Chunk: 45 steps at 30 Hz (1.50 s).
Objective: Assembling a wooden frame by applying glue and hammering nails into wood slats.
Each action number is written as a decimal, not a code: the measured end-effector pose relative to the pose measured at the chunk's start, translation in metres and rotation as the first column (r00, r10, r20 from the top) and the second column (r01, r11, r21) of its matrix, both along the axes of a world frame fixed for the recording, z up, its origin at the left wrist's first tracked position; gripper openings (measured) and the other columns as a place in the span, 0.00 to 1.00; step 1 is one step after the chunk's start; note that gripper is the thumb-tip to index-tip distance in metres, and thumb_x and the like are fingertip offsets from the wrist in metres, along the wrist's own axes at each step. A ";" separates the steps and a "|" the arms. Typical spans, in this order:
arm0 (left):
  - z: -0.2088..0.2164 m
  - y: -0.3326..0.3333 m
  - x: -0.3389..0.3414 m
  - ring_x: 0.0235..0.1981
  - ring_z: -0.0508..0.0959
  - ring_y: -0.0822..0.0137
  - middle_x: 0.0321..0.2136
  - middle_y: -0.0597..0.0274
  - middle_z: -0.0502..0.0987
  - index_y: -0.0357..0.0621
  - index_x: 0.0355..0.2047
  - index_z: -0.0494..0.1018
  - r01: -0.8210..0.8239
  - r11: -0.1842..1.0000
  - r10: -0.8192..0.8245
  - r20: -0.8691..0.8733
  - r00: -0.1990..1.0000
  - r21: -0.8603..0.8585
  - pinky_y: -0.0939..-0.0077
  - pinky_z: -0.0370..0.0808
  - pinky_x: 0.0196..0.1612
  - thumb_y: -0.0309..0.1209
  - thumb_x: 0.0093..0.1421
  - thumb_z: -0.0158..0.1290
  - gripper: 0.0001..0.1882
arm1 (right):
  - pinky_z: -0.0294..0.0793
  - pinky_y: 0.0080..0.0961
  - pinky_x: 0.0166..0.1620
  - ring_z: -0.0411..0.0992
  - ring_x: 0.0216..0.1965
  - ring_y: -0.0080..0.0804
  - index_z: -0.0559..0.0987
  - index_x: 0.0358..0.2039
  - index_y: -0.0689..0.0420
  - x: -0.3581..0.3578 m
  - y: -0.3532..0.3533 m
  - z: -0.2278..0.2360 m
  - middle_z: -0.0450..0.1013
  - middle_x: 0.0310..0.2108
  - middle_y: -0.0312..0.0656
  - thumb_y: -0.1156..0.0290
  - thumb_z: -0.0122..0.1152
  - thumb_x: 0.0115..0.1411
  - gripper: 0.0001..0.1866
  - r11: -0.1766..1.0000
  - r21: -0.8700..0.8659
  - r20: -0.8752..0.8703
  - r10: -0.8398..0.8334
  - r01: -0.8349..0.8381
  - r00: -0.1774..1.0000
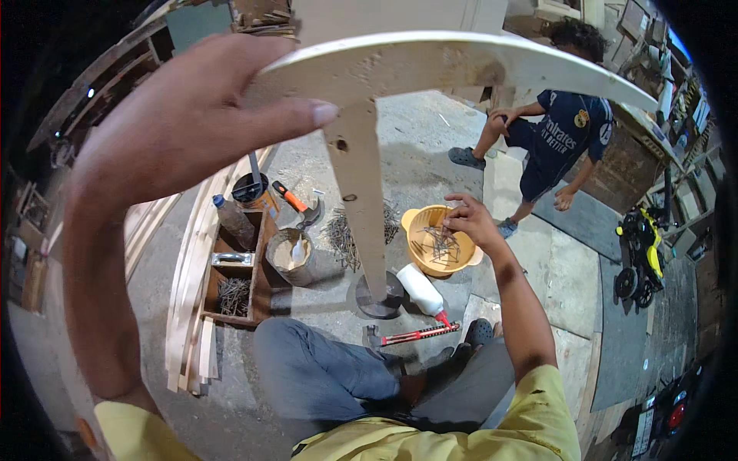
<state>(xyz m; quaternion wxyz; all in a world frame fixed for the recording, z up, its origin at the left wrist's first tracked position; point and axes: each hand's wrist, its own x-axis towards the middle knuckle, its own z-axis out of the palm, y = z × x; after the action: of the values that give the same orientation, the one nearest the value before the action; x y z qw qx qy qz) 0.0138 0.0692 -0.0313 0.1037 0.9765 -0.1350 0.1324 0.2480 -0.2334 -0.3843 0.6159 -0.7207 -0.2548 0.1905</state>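
Note:
My left hand [184,115] grips the left end of a pale, curved wooden board [430,65], its thumb lying along the front face. Below that board, a tapering wooden upright [360,192] runs down to a dark round base [380,298] on the floor. My right hand [470,221] hovers over a yellow plastic basket [430,265] with handles, its fingers bent and apart. Loose nails [440,247] lie in the basket just under my fingertips. A white bottle with a red tip [420,290] lies beside the basket. Near my legs rests a red-and-black hammer [419,335].
On the left stand a wooden tool box [254,288] with nails and a bottle, a tin [290,257], and a dark bucket [252,192]. An orange-handled hammer [292,200] and long wooden strips [188,284] lie nearby. Another person [565,138] is at the right, near a yellow-and-black toy [642,257].

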 end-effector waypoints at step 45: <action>0.025 -0.017 -0.026 0.29 0.80 0.49 0.29 0.45 0.80 0.37 0.39 0.75 -0.105 0.994 0.110 -0.140 0.984 0.037 0.57 0.74 0.36 0.48 0.62 0.59 0.23 | 0.77 0.27 0.52 0.78 0.43 0.26 0.79 0.42 0.62 -0.157 0.094 0.363 0.78 0.39 0.39 0.76 0.63 0.61 0.09 0.984 -0.065 0.824 0.145 -0.163 0.548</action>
<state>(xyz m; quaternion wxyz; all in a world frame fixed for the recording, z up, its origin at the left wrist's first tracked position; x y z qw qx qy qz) -0.0124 0.0517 -0.0066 0.0911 0.9907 -0.0764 0.0660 0.0907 -0.1394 -0.0210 0.4130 -0.6947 -0.5770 -0.1179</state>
